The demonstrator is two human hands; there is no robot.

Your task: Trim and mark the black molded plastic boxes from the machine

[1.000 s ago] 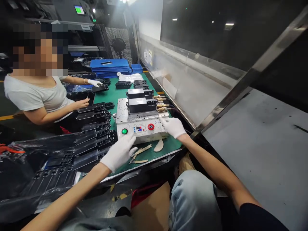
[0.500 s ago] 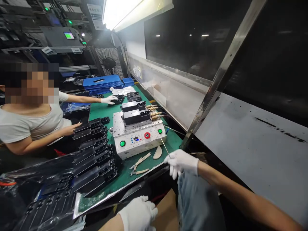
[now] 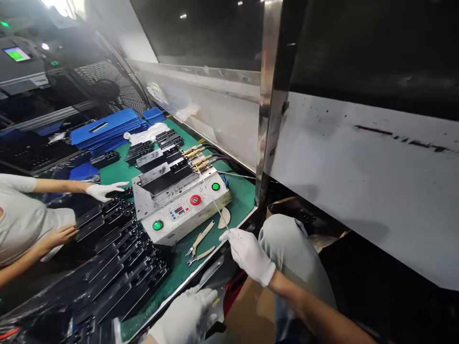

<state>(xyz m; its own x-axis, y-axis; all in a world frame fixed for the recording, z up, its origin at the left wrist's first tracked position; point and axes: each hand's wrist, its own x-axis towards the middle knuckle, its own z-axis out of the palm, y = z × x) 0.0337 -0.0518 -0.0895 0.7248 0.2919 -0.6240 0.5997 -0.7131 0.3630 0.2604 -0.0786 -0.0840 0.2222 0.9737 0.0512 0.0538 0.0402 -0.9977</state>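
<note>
My right hand [image 3: 248, 255] in a white glove is shut on a thin metal rod [image 3: 213, 198], which runs up across the control box [image 3: 181, 210] towards the brass fittings [image 3: 195, 159]. My left hand [image 3: 186, 317], also gloved, is below the front edge of the green mat [image 3: 240, 193], with nothing visible in it. Nearest my hands lie pliers [image 3: 199, 239], a second cream-handled tool [image 3: 201, 254] and a cream crescent piece [image 3: 224, 218]. The box has green buttons, a red button and a small display. Black fixtures sit on its metal top.
Several black parts [image 3: 120, 253] lie in rows on dark plastic at left. A co-worker's gloved hand [image 3: 105, 191] and bare hand [image 3: 60, 235] are there. Blue trays [image 3: 107, 131] stand farther back. A steel post [image 3: 268, 95] and white panel [image 3: 358, 181] rise at right.
My view has swung left. My left hand has dropped from the box to below the bench edge. My right hand has come back towards my knee, with the rod visible in it.
</note>
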